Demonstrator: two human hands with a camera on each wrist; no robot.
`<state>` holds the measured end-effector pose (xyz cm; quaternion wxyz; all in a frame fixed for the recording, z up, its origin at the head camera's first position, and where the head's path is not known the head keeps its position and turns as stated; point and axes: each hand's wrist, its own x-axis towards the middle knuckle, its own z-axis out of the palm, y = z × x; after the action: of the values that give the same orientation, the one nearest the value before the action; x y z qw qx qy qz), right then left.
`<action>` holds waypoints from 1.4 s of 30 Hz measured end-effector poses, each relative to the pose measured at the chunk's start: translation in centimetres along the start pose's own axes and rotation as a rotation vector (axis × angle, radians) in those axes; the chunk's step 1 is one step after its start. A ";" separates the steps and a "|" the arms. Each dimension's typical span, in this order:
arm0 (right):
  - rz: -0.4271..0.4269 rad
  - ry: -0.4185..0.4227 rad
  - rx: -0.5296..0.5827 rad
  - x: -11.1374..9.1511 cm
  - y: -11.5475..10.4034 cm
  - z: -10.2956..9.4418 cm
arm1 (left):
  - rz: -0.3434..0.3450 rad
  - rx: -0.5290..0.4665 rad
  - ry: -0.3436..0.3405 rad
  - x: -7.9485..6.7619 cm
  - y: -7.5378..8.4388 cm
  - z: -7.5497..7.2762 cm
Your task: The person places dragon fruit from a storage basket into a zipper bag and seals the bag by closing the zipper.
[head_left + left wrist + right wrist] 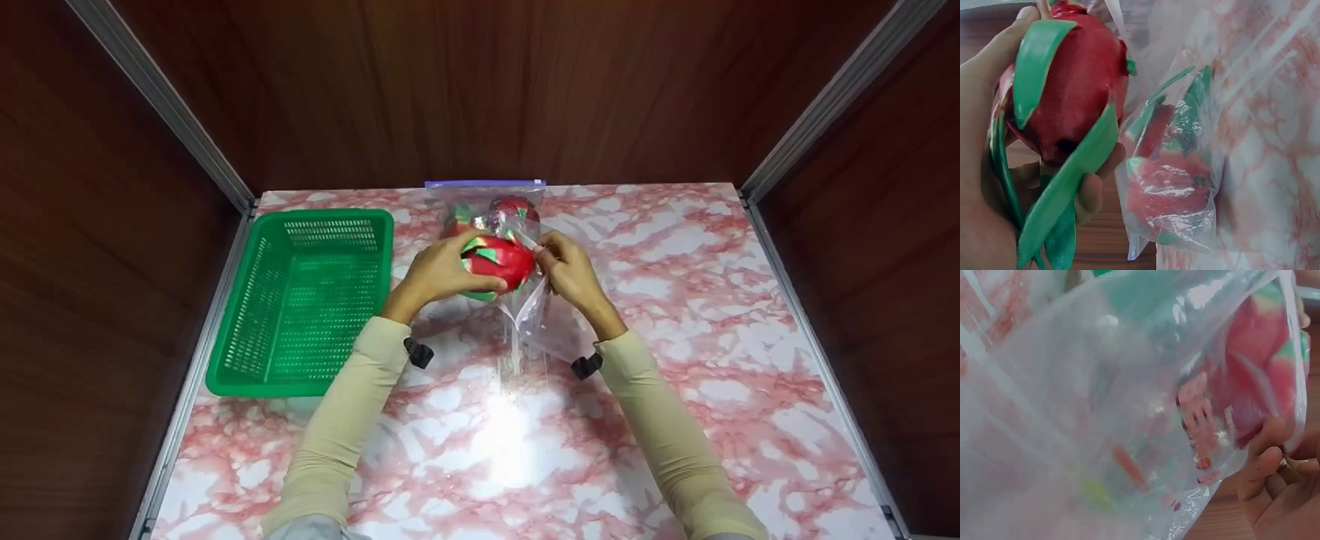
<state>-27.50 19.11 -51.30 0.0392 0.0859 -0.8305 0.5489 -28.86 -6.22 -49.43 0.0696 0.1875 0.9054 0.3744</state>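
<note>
My left hand (439,271) grips a red dragon fruit (504,262) with green leaf tips, fingers and thumb wrapped round its side. In the left wrist view that dragon fruit (1075,84) fills the upper left, its long green leaves hanging past the fingers. My right hand (574,276) pinches the edge of clear plastic film (559,330) beside the fruit. The right wrist view shows this plastic (1100,399) spread wide, with the fruit seen through it by the pinching fingertips. Behind the hands lies a clear bag with a purple top strip (484,184), and red-and-green dragon fruits (1171,185) are inside.
A green plastic basket (300,388) with slotted walls stands to the left, close to the left forearm. The tabletop (697,390) has a pink-and-white marbled pattern. Dark wooden panels (487,90) rise behind and at both sides, joined by metal rails.
</note>
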 end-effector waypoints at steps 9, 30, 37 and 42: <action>-0.013 0.008 -0.040 0.4 -0.7 0.3 | 0.035 0.113 -0.040 0.1 0.2 0.9; -0.090 -0.016 -0.021 0.3 -1.1 0.9 | 0.101 0.129 -0.084 0.3 0.5 2.2; -0.104 -0.018 -0.068 0.2 -1.3 1.2 | 0.085 0.107 -0.075 0.4 0.7 2.7; -0.110 -0.023 -0.074 0.1 -1.3 1.4 | 0.070 0.111 -0.057 0.5 0.9 3.2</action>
<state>-27.34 17.30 -50.64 0.0629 0.1364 -0.8446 0.5139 -28.15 -3.34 -51.07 0.0719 0.2334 0.9153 0.3204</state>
